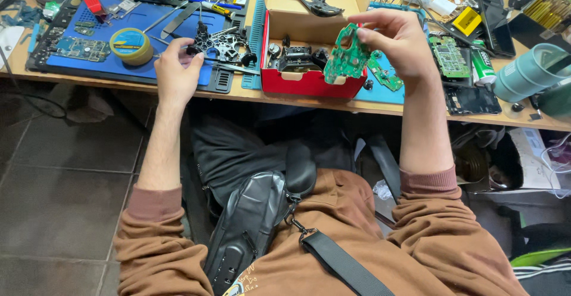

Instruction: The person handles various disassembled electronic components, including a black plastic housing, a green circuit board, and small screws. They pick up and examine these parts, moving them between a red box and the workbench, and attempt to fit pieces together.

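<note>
1. Nearest me, my right hand [395, 46] is raised above the bench edge, thumb and fingers pinched shut on the rim of a green circuit board [348, 55], which hangs tilted in front of the red box [309, 82]
2. I should grip that board by its edges only, I judge, and turn it gently to the light so no solder joint gets smeared
3. My left hand [175, 73] rests at the edge of the blue mat [101, 64], fingers curled loosely beside the black frame part [223, 43]; whether they actually clamp it I cannot tell
4. Steadying that frame lightly seems wise, so it doesn't slide
5. Farther off, a round yellow-rimmed tin [131, 45] sits left of the frame, and a second green board [449, 55] lies to the right
</note>
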